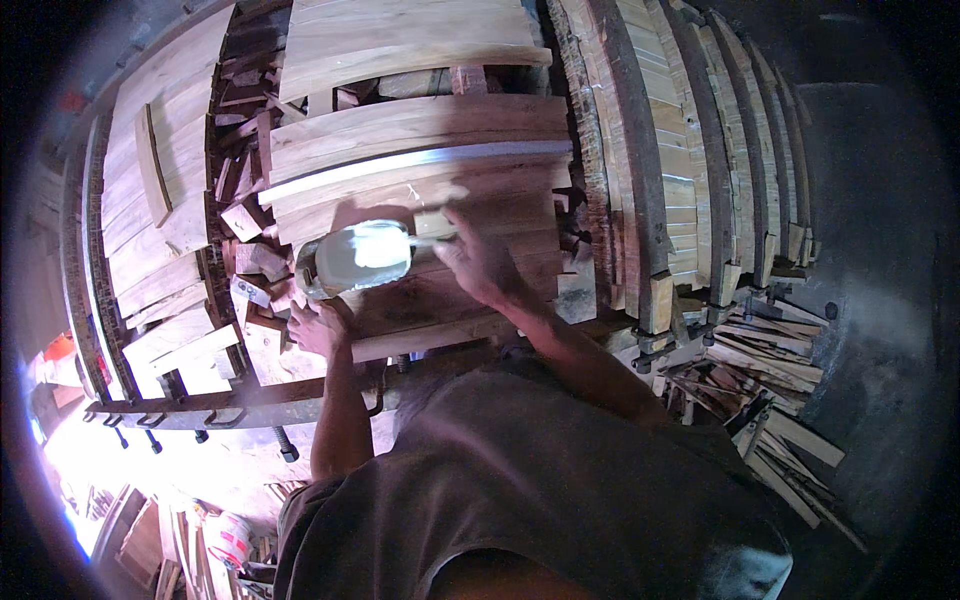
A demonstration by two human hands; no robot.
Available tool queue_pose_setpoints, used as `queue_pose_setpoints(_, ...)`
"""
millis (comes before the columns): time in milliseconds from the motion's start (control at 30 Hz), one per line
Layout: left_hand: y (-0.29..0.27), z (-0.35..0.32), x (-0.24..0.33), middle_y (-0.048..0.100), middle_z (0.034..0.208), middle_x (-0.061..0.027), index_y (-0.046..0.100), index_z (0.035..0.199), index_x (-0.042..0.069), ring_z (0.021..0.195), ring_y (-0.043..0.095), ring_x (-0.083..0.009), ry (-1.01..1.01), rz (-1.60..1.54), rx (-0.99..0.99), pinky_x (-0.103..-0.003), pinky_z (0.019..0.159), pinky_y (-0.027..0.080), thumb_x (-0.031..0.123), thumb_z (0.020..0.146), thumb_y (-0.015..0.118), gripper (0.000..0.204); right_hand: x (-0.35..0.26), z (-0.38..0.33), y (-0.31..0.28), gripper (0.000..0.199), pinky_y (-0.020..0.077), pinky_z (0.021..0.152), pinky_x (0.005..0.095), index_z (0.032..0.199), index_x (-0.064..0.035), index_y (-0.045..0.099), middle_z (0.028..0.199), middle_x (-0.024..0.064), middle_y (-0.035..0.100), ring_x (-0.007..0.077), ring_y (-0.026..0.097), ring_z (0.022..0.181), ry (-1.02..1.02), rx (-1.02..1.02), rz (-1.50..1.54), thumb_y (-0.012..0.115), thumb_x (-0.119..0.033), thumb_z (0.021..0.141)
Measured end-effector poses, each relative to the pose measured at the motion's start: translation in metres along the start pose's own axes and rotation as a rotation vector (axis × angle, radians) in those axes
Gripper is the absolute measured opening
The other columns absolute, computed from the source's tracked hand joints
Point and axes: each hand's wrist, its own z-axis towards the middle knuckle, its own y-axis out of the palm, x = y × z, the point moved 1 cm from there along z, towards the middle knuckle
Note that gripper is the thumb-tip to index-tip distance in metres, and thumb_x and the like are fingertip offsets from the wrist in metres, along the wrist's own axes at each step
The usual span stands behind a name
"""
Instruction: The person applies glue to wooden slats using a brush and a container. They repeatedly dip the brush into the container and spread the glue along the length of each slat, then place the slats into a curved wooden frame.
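A whitish, rounded-rectangular tub (362, 257), its inside brightly lit, is above a panel of edge-to-edge wooden boards (440, 285). My left hand (322, 326) is at the tub's lower left corner, its fingers bent against it. Just right of the tub, my right hand (478, 260) is over the boards, its fingers smeared by motion. A short pale streak lies between those fingers and the tub's rim; what it is cannot be made out. Behind both hands, a bright strip (400, 165) runs across the boards.
Long clamp bars (630, 150) hold more board panels on the right. Wood offcuts (240, 180) fill a gap on the left. A metal rail (270, 408) with bolts runs along the near edge. Scrap sticks (770, 360) lie at right; a white and red bucket (228, 540) stands lower left.
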Motion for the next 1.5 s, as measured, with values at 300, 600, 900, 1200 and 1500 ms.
queue_pose_setpoints(300, -0.026, 0.118, 0.049, 0.047, 0.137, -0.0226, 0.041, 0.136, -0.008, 0.121, 0.051, -0.0325, 0.293, -0.760, -0.186, -0.038, 0.106, 0.038, 0.002, 0.079, 0.068, 0.064, 0.218, 0.074, -0.101, 0.040, 0.0501, 0.076, 0.0326, 0.119, -0.0070, 0.060, 0.101, 0.0041, 0.062, 0.0197, 0.061, 0.085, -0.035, 0.486, 0.746, 0.065, -0.006, 0.080)
queue_pose_setpoints(600, -0.003, 0.164, 0.079, 0.059, 0.124, -0.0083, 0.030, 0.144, -0.009, 0.101, 0.057, -0.0121, 0.088, -1.216, -0.388, -0.022, 0.085, 0.047, -0.008, 0.085, 0.058, 0.065, 0.249, 0.139, -0.130, 0.017, 0.0478, 0.082, 0.0306, 0.099, 0.0004, 0.064, 0.090, 0.0019, 0.064, 0.0174, 0.058, 0.083, 0.045, 0.485, 0.802, 0.065, -0.006, 0.084)
queue_pose_setpoints(900, -0.015, 0.196, 0.162, 0.059, 0.123, -0.0121, 0.031, 0.144, -0.008, 0.105, 0.058, -0.0167, 0.215, -1.141, -0.253, -0.027, 0.087, 0.049, -0.005, 0.080, 0.062, 0.071, 0.143, 0.194, -0.181, 0.019, 0.0442, 0.080, 0.0344, 0.096, -0.0026, 0.069, 0.090, 0.0030, 0.065, 0.0164, 0.056, 0.082, 0.245, 0.663, 0.255, 0.067, -0.020, 0.089)
queue_pose_setpoints(1200, 0.007, 0.250, 0.248, 0.061, 0.117, -0.0180, 0.017, 0.149, -0.004, 0.097, 0.064, -0.0212, 0.308, -0.652, -0.242, -0.028, 0.080, 0.052, -0.003, 0.082, 0.061, 0.080, 0.208, 0.320, -0.211, 0.022, 0.0465, 0.072, 0.0316, 0.092, 0.0004, 0.072, 0.086, 0.0054, 0.068, 0.0147, 0.058, 0.077, 0.202, 0.721, 0.115, 0.076, -0.018, 0.080)
queue_pose_setpoints(1500, 0.026, 0.254, 0.255, 0.062, 0.119, -0.0232, 0.032, 0.142, -0.007, 0.116, 0.057, -0.0350, 0.316, -0.778, -0.201, -0.038, 0.101, 0.043, 0.007, 0.075, 0.065, 0.076, 0.232, 0.334, -0.186, 0.054, 0.0457, 0.089, 0.0303, 0.129, 0.0067, 0.053, 0.113, 0.0116, 0.064, 0.0200, 0.059, 0.101, 0.186, 0.693, 0.230, 0.074, -0.006, 0.081)
